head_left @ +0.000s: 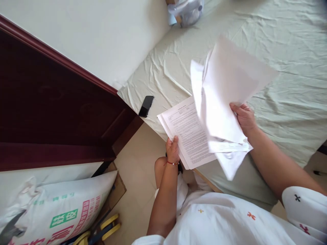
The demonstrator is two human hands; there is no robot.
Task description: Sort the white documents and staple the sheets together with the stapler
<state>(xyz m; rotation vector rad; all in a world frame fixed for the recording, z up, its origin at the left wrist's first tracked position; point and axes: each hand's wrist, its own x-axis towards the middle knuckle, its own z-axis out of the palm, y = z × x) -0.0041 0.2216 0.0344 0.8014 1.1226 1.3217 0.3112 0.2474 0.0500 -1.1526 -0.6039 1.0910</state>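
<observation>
My left hand (pixel 173 149) grips the lower left edge of a thin stack of printed sheets (pixel 190 136), thumb on top. Lines of small text cover the top sheet, too small to read. My right hand (pixel 244 117) is closed on the right edge of a loose bundle of papers (pixel 224 92), held above and to the right of the printed stack. Those papers fan apart and bend, mostly showing blank white sides, and they cover the right part of the printed sheets. Part of the bundle is blurred.
A black phone (pixel 146 106) lies near the corner of the bed with its wrinkled pale green sheet (pixel 288 112). A clear plastic bag (pixel 189 12) sits at the back by the wall. Dark red wood panelling (pixel 58 92) and a printed white sack (pixel 66 211) are at left.
</observation>
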